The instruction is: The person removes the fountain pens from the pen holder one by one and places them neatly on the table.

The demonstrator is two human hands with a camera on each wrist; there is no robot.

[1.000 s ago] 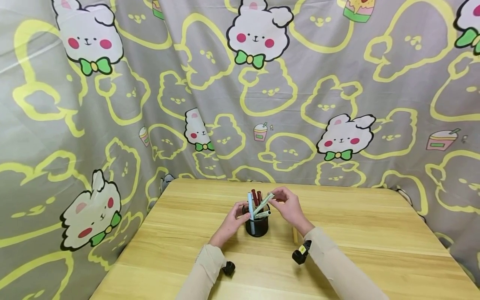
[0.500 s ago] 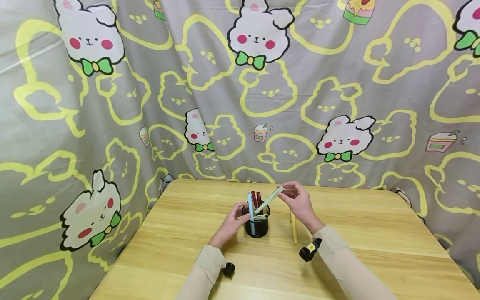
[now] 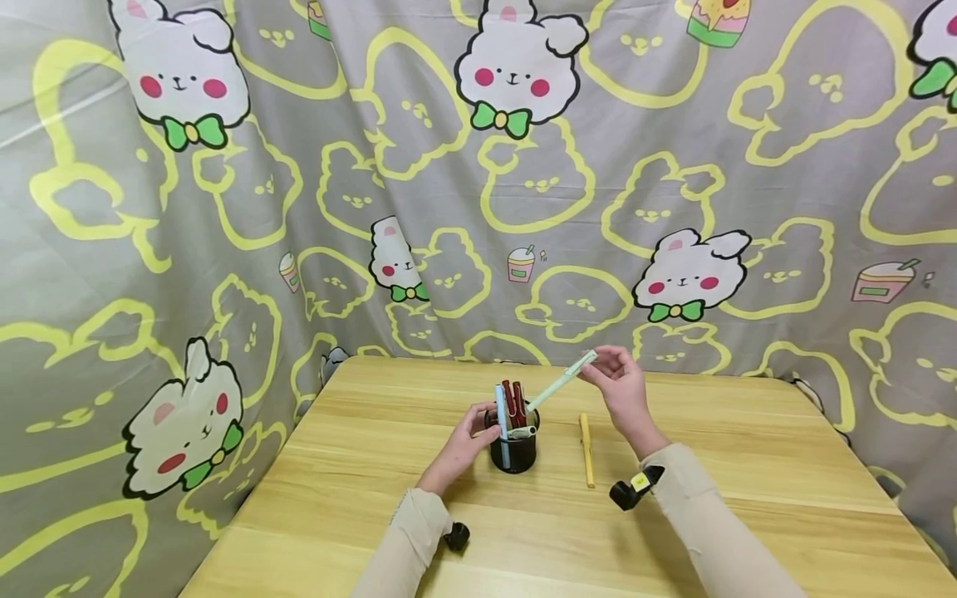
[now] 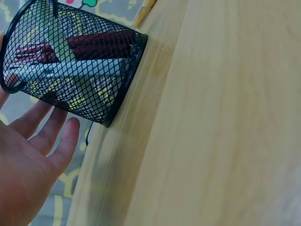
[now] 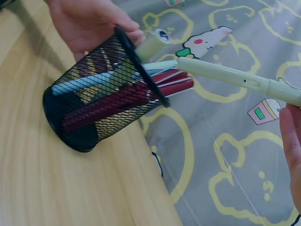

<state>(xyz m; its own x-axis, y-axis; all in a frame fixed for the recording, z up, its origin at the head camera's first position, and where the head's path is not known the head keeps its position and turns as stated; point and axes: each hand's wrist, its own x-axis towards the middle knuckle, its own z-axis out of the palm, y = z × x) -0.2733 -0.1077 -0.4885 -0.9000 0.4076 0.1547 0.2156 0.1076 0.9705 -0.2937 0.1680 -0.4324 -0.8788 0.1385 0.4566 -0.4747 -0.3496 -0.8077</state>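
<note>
A black mesh pen holder (image 3: 517,458) stands upright on the table. My left hand (image 3: 461,445) holds it by the left side near the rim, thumb in front and fingers behind. Between thumb and fingertips, my right hand (image 3: 622,394) pinches the capped end of a pale green pen (image 3: 562,381). That pen slants above the holder, its lower end close to the rim; the right wrist view shows it outside the mesh. Inside the holder are a light blue pen (image 3: 500,409), dark red pens (image 5: 174,84) and another pale green pen (image 5: 154,45).
A yellow pen (image 3: 586,451) lies on the wooden table (image 3: 336,465) right of the holder. Behind the table hangs a grey curtain (image 3: 449,191) with cartoon rabbits. Black wrist cameras sit at both sleeves.
My right hand has drawn the pale green pen up and to the right, out of the pen holder. The yellow pen has come into full view. My left hand stays at the holder.
</note>
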